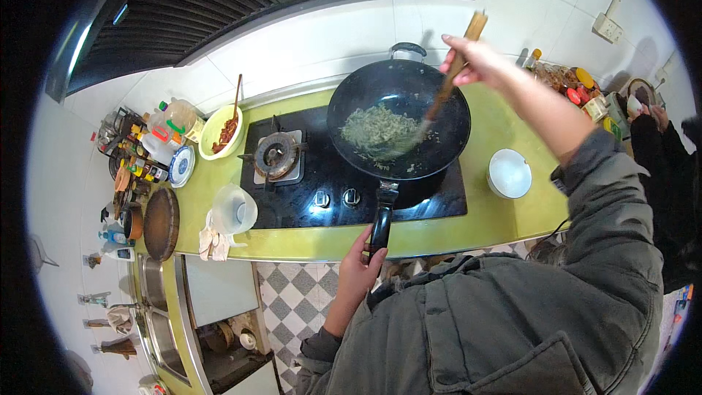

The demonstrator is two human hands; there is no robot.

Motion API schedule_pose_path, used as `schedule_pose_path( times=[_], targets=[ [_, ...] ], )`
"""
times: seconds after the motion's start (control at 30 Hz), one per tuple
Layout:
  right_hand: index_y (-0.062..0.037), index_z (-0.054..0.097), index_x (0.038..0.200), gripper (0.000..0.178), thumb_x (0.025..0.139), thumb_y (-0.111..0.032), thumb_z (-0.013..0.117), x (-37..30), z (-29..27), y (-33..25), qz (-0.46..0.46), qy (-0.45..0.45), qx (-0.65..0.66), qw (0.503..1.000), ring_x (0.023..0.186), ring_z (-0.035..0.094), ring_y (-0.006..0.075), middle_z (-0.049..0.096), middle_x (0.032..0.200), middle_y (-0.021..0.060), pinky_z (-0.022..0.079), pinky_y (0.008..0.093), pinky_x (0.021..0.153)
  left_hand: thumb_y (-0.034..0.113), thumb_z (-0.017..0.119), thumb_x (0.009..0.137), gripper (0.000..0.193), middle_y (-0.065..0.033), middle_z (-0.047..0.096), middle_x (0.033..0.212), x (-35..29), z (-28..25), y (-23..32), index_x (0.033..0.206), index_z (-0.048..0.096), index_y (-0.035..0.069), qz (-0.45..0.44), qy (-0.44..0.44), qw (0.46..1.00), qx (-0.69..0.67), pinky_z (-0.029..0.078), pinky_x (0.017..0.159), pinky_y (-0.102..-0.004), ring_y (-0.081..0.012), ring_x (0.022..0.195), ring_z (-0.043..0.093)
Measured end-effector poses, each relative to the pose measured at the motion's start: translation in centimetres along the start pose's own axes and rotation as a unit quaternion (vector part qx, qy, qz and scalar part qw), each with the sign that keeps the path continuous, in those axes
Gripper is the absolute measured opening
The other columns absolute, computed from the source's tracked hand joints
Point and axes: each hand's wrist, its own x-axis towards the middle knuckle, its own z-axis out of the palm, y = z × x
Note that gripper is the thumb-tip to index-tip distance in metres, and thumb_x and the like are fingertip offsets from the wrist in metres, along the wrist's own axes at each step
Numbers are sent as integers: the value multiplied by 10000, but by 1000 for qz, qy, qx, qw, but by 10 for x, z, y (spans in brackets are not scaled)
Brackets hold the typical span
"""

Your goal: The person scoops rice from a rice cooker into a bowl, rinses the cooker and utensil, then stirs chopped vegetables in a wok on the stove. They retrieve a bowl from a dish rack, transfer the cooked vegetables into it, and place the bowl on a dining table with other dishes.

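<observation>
A black wok rests over the right side of the gas hob. Pale green, finely chopped food lies in its middle, partly blurred by motion. My left hand is closed round the wok's black handle at the counter's front edge. Over the wok's right rim, my right hand grips the wooden handle of a spatula. The spatula's lower end, smeared by motion, dips into the right side of the food.
Left of the wok is a bare burner. Beyond it stand a pale yellow-green bowl of reddish-brown food, a clear plastic tub and a cloth. A white bowl sits to the right. Another person's dark sleeve shows at far right.
</observation>
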Motion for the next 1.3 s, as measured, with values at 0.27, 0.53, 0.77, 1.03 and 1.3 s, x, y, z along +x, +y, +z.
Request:
schedule_pose_path(
  times=[0.27, 0.53, 0.77, 1.03, 1.3],
  targets=[
    [-38, 647, 893, 218, 799, -235, 641, 15, 1, 8, -43, -5, -43, 998, 694, 642, 164, 649, 925, 69, 562, 287, 655, 81, 577, 907, 422, -104, 600, 1005, -8, -5, 4, 1314, 479, 33, 55, 125, 990, -34, 457, 766, -299, -172, 879, 579],
    [-76, 551, 845, 99, 764, -126, 581, -73, 49, 70, -505, -402, -450, 617, 846, 607, 324, 615, 905, 108, 513, 427, 701, 130, 471, 937, 282, -137, 600, 1036, -1, -22, 55, 723, 629, 39, 209, 91, 966, 123, 426, 804, -346, -263, 898, 552],
    [-88, 631, 889, 138, 771, -153, 663, -69, -24, 65, -524, -237, -418, 704, 955, 637, 342, 578, 1247, 158, 529, 406, 756, 197, 463, 996, 449, -121, 541, 1233, 6, 53, 80, 1401, 342, 46, -6, -273, 950, -149, 449, 940, -314, -199, 1128, 541],
    [-60, 653, 903, 210, 854, -264, 666, -31, -68, 80, -515, -250, -251, 780, 908, 635, 311, 665, 946, 130, 502, 378, 772, 257, 556, 954, 728, -178, 277, 1472, 96, 233, 44, 1495, 107, 73, -313, -245, 816, -420, 482, 944, -413, -340, 1191, 491],
    [-77, 684, 973, 390, 877, -445, 599, -18, -91, 53, -385, -174, -407, 810, 873, 606, 346, 650, 898, 179, 484, 409, 764, -3, 453, 800, 619, -217, 462, 1245, 175, 327, 18, 1372, 223, 54, -249, -172, 897, -322, 581, 607, -406, -369, 924, 613]
  ],
)
